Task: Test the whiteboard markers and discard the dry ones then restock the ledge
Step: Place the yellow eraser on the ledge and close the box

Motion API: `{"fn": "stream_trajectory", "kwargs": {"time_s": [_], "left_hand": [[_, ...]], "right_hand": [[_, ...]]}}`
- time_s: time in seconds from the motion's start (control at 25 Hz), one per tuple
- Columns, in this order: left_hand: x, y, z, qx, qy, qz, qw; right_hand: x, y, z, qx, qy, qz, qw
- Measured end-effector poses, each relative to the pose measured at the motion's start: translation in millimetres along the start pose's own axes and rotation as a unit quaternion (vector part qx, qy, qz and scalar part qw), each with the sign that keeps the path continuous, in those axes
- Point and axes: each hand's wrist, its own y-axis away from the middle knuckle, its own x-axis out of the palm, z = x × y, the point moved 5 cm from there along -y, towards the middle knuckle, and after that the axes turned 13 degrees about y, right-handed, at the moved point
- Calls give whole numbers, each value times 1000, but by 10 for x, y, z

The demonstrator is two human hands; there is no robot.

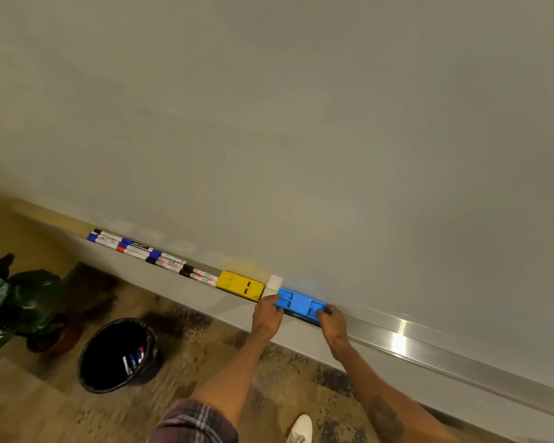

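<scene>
A person stands at a big whiteboard [301, 123] and holds a blue eraser [301, 303] with both hands. The blue eraser sits on the ledge [429, 350] at the bottom of the board. The left hand [267, 314] grips the left end of the blue eraser, and its fingers [277, 306] curl round that end. The right hand [333, 324] grips the right end, with its fingers [326, 311] curled round it too.

Just left of the blue eraser is a yellow eraser [240, 285], lying flat on the same ledge. The two are near each other but do not touch. Farther left of the blue eraser, past the yellow one, the whiteboard markers [154, 254] lie in long rows on the ledge. Their caps are blue and black, and one is red.

Down and to the left of the blue eraser, a black trash bin [92, 375] stands on the floor [205, 362]. A few thrown-away markers [134, 358] lie inside it (their caps look blue and red). Farther left of the blue eraser, past the bin, is a green plant [10, 302] in a brown pot.

To the right of the blue eraser the ledge is shiny metal, with a bright spot of light on it. Far below the blue eraser are a white shoe [299, 428] and a plaid sleeve [192, 423].
</scene>
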Motion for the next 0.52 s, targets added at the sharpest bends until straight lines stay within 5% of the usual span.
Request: {"fn": "stream_trajectory", "kwargs": {"time_s": [0.52], "left_hand": [[-82, -115, 67, -1, -70, 24, 997]], "right_hand": [[129, -164, -71, 17, 42, -7, 999]]}}
